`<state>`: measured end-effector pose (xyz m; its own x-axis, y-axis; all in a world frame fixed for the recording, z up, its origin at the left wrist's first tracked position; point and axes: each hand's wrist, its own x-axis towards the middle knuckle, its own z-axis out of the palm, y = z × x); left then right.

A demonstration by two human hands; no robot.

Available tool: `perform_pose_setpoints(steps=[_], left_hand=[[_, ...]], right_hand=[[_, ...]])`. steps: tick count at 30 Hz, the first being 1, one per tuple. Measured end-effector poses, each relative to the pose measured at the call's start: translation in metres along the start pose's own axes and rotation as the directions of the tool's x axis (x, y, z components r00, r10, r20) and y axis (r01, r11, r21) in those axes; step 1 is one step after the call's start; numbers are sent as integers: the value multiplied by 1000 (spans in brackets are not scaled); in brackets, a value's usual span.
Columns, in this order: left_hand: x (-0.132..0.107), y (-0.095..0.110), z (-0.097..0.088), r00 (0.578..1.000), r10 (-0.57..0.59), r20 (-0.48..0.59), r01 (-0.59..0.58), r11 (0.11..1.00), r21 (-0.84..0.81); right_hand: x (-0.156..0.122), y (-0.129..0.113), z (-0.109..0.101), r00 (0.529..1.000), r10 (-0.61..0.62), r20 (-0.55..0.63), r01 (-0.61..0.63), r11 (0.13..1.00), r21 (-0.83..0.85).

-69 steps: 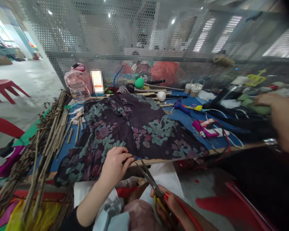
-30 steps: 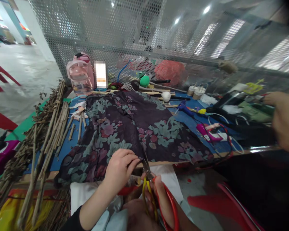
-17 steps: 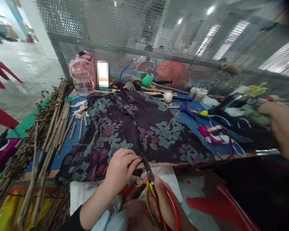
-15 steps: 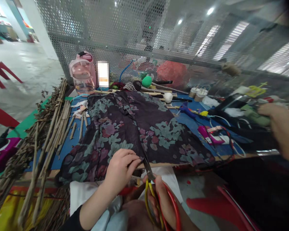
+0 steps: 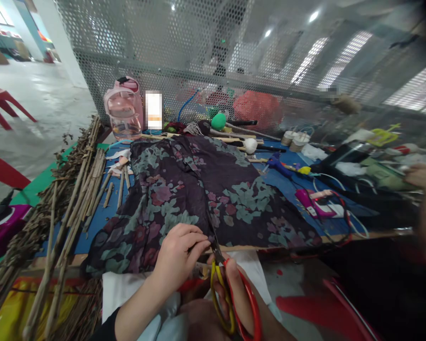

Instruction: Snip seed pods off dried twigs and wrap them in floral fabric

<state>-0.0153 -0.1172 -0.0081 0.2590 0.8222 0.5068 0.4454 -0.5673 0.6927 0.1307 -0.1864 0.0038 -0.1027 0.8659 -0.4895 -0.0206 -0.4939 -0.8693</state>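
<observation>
Sticks (image 5: pixel 78 189) beside fabric (image 5: pixel 184 189), jug (image 5: pixel 123 111) behind.

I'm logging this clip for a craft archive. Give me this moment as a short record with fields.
left hand: pinches the near hem of the floral fabric
right hand: grips the scissors, blades at the hem beside the left fingers
fabric state: spread flat on the blue table
left of fabric: dry sticks
far edge: pink bottle
right edge: another person's hand, blurred

No legible text, brand or number anywhere — white label (image 5: pixel 154 110) beside pink jug (image 5: pixel 123 108) blurred, unreadable.
</observation>
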Motion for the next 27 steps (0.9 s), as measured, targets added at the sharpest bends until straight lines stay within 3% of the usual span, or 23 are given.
perform_pose_setpoints(steps=[4,9,18,27], left_hand=[[-1,0,1,1000,-27,6,27,1000,-3],[-3,-1,4,996,-82,21,81,994,71],[16,4,13,995,-79,53,50,908,415],[18,-9,10,994,-82,74,51,935,351]], right_hand=[[0,-2,2,998,-16,-63,15,1000,-18],[0,2,-1,990,63,-123,-59,998,33],[1,3,-3,994,12,-113,-5,998,56],[6,-3,-6,994,87,-67,-79,991,111]])
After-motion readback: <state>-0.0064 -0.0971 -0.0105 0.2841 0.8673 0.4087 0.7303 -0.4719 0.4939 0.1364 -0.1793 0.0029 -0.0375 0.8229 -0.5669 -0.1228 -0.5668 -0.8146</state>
